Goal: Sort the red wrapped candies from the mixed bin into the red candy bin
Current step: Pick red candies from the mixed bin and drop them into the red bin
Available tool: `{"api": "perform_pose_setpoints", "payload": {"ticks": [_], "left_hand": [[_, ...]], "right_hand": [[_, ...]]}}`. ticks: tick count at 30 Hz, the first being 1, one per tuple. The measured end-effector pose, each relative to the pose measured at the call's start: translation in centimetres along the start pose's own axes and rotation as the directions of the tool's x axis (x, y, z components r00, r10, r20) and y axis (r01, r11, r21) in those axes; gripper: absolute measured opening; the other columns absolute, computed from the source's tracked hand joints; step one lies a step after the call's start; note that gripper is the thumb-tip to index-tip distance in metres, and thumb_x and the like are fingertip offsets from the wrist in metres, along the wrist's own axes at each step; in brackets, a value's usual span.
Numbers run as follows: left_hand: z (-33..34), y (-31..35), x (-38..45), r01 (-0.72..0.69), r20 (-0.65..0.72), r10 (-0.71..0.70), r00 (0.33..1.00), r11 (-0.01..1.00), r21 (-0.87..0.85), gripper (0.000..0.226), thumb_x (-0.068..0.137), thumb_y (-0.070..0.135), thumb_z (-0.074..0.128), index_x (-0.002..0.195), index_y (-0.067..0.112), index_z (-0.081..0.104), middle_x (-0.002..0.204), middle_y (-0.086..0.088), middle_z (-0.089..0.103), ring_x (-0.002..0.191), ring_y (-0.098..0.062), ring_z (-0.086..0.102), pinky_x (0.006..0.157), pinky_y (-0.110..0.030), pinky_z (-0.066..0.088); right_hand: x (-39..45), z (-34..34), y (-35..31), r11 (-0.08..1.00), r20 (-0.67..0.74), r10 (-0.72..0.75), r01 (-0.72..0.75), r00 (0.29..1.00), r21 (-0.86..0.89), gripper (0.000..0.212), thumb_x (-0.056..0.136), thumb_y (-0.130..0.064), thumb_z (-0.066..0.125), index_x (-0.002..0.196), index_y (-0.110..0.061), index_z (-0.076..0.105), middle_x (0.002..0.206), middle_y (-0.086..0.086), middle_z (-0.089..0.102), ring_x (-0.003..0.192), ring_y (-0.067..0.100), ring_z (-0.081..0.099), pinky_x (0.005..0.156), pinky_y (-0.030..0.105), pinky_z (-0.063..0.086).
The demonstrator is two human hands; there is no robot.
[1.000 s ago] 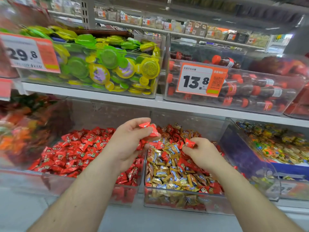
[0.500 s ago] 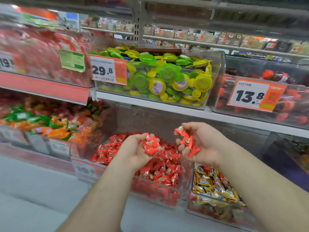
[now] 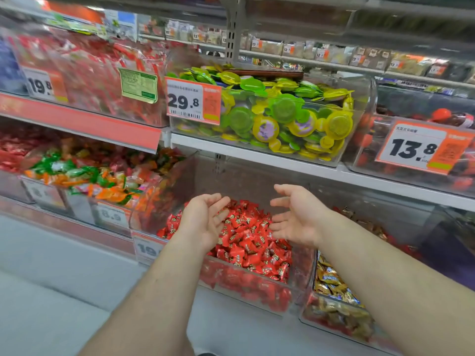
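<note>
Both hands, the left hand [image 3: 205, 219] and the right hand [image 3: 295, 217], hang open, apart and empty above the red candy bin [image 3: 246, 281], so next reach calmly right into the mixed bin [image 3: 334, 312] and pinch only red candies [image 3: 244, 240].

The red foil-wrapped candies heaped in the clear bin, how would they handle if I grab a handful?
The red foil-wrapped candies are small, so probably light. Their glossy wrappers look slippery. Loosely heaped, they would likely slide and shift when pushed.

Two empty hands, left hand [image 3: 205, 219] and right hand [image 3: 298, 219] (fingers spread), hover above the red candy bin [image 3: 246, 286].
</note>
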State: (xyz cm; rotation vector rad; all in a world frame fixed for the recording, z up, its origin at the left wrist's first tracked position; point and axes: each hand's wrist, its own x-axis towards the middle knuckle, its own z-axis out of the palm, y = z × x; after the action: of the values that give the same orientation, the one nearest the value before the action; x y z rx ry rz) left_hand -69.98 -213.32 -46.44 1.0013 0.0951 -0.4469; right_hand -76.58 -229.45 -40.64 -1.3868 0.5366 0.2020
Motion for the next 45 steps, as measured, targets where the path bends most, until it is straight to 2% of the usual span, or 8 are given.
{"api": "perform_pose_setpoints", "payload": {"ticks": [3, 6, 9, 13, 17, 21, 30, 45], "left_hand": [[0.5, -0.5, -0.8, -0.320, 0.135, 0.301, 0.944, 0.734, 0.600, 0.033, 0.091, -0.001, 0.046, 0.101, 0.022, 0.066, 0.111, -0.001, 0.071, 0.100, -0.015, 0.065, 0.089, -0.031, 0.049], [1.3, -1.9, -1.2, -0.458, 0.470, -0.034, 0.882, 0.179, 0.871, 0.033, 0.092, 0.008, 0.047, 0.088, 0.031, 0.071, 0.100, 0.008, 0.070, 0.084, -0.016, 0.064, 0.078, -0.031, 0.051], [2.0, -2.5, -1.5, -0.405, 0.323, -0.368, 0.872, -0.171, 0.898, 0.038, 0.100, 0.047, 0.039, 0.085, 0.022, 0.064, 0.093, 0.001, 0.064, 0.091, -0.021, 0.057, 0.095, -0.039, 0.042], [1.5, -1.5, -1.2, -0.138, -0.001, -0.237, 0.971, -0.569, 0.811, 0.055, 0.101, 0.051, 0.026, 0.132, 0.016, 0.056, 0.146, -0.007, 0.049, 0.141, -0.029, 0.033, 0.114, -0.065, -0.003], [0.7, -1.6, -1.1, -0.105, 0.034, -0.157, 0.987, -0.476, 0.873, 0.043, 0.101, 0.036, 0.031, 0.137, 0.028, 0.053, 0.153, 0.001, 0.040, 0.150, -0.030, 0.009, 0.111, -0.068, -0.011], [1.2, -1.9, -2.0, -0.204, 0.237, 0.088, 0.968, -0.278, 0.939, 0.035, 0.096, 0.033, 0.043, 0.126, 0.037, 0.061, 0.135, 0.010, 0.058, 0.137, -0.020, 0.041, 0.118, -0.059, 0.009], [9.8, -5.1, -5.6, -0.716, 0.621, 0.482, 0.618, 0.019, 0.698, 0.027, 0.086, 0.012, 0.057, 0.106, 0.024, 0.071, 0.106, 0.010, 0.068, 0.101, -0.010, 0.060, 0.092, -0.029, 0.048], [18.2, -13.4, -4.2, -0.709, 0.707, -0.052, 0.705, -0.064, 0.702, 0.034, 0.094, 0.013, 0.048, 0.121, 0.026, 0.064, 0.128, 0.005, 0.061, 0.093, -0.012, 0.055, 0.085, -0.024, 0.045]], "right_hand": [[0.1, -0.3, 0.4, 0.989, -0.067, -0.110, 0.103, 0.992, -0.106, 0.050, 0.098, -0.041, 0.050, 0.133, -0.006, 0.053, 0.149, 0.026, 0.036, 0.141, 0.039, 0.033, 0.115, 0.050, 0.029], [0.3, -0.8, 0.8, 0.958, -0.109, -0.190, 0.160, 0.976, -0.237, 0.040, 0.099, -0.044, 0.049, 0.113, -0.010, 0.065, 0.133, 0.016, 0.052, 0.131, 0.033, 0.045, 0.113, 0.047, 0.033], [0.2, -1.1, 1.2, 0.934, -0.124, -0.216, 0.169, 0.968, -0.315, 0.043, 0.099, -0.047, 0.045, 0.103, -0.013, 0.070, 0.122, 0.011, 0.057, 0.124, 0.030, 0.049, 0.113, 0.047, 0.033], [0.1, -1.4, 1.6, 0.936, -0.134, -0.215, 0.165, 0.967, -0.310, 0.048, 0.101, -0.049, 0.042, 0.099, -0.012, 0.073, 0.120, 0.011, 0.059, 0.120, 0.029, 0.051, 0.112, 0.046, 0.034], [-0.7, -1.8, 1.5, 0.966, -0.102, -0.198, 0.177, 0.975, -0.188, 0.049, 0.102, -0.048, 0.041, 0.105, -0.008, 0.070, 0.123, 0.017, 0.058, 0.120, 0.032, 0.052, 0.108, 0.046, 0.039], [-2.7, -2.7, 1.1, 0.970, -0.079, -0.241, 0.241, 0.967, -0.019, 0.049, 0.103, -0.043, 0.042, 0.102, -0.002, 0.068, 0.117, 0.023, 0.063, 0.110, 0.035, 0.063, 0.097, 0.046, 0.050], [-7.9, -9.4, 2.3, 0.923, -0.250, -0.295, 0.343, 0.922, 0.173, 0.050, 0.103, -0.039, 0.040, 0.098, 0.002, 0.067, 0.103, 0.023, 0.072, 0.098, 0.033, 0.071, 0.086, 0.041, 0.055], [-13.5, -23.6, 4.2, 0.976, -0.628, -0.216, 0.177, 0.748, -0.125, 0.035, 0.100, -0.032, 0.051, 0.095, -0.001, 0.068, 0.087, 0.015, 0.074, 0.080, 0.027, 0.072, 0.076, 0.039, 0.056]]}}
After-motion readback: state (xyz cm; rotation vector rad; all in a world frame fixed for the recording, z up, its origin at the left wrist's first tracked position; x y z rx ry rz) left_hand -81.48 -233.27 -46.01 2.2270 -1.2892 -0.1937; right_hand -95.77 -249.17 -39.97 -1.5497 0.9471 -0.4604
